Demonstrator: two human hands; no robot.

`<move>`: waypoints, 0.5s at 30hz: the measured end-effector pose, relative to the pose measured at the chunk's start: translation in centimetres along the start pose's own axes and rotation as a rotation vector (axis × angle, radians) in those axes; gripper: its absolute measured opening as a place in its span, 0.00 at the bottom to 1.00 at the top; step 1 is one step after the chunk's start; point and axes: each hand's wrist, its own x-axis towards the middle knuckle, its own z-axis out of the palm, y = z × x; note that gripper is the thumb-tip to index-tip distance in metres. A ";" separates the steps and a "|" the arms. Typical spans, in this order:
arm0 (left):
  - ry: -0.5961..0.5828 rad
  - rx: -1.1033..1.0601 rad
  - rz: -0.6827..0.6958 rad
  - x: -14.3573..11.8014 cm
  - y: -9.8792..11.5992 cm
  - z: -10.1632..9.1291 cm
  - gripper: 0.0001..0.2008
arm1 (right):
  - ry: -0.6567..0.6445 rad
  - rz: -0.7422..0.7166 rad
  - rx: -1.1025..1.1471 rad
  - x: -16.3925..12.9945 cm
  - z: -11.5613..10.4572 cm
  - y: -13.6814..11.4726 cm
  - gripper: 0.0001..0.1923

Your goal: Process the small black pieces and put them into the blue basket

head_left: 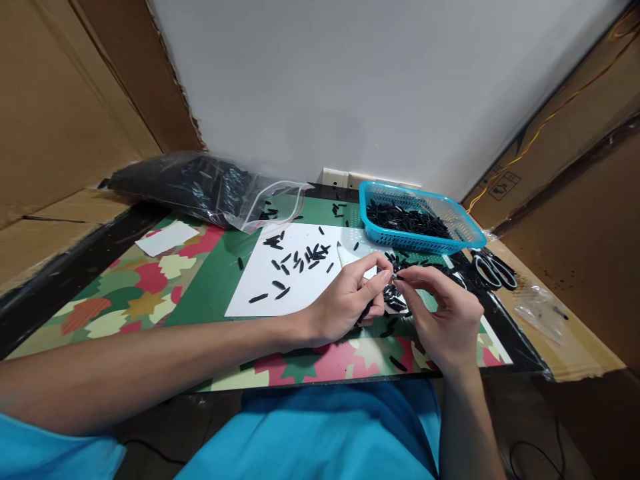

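My left hand (353, 293) and my right hand (440, 313) meet over the right part of the table, fingertips nearly touching. Both are pinched on a small dark piece whose kind I cannot make out, as the fingers mostly cover it. Beneath and behind them lies a pile of small black elongated pieces (395, 297). More black pieces (313, 257) are scattered on a white paper sheet (250, 287) to the left of my left hand. A blue plastic basket (425, 243) behind my hands holds many similar black pieces.
A clear zip bag (195, 187) full of black material lies at the back left. Black-handled scissors (493, 270) and a small clear bag (540, 310) are at the right. Cardboard walls (575, 180) flank the table, and a white wall (320, 87) stands behind.
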 end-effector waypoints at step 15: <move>-0.007 0.035 -0.007 -0.2 0.0 0.1 0.15 | -0.007 -0.026 -0.051 -0.1 -0.1 -0.2 0.04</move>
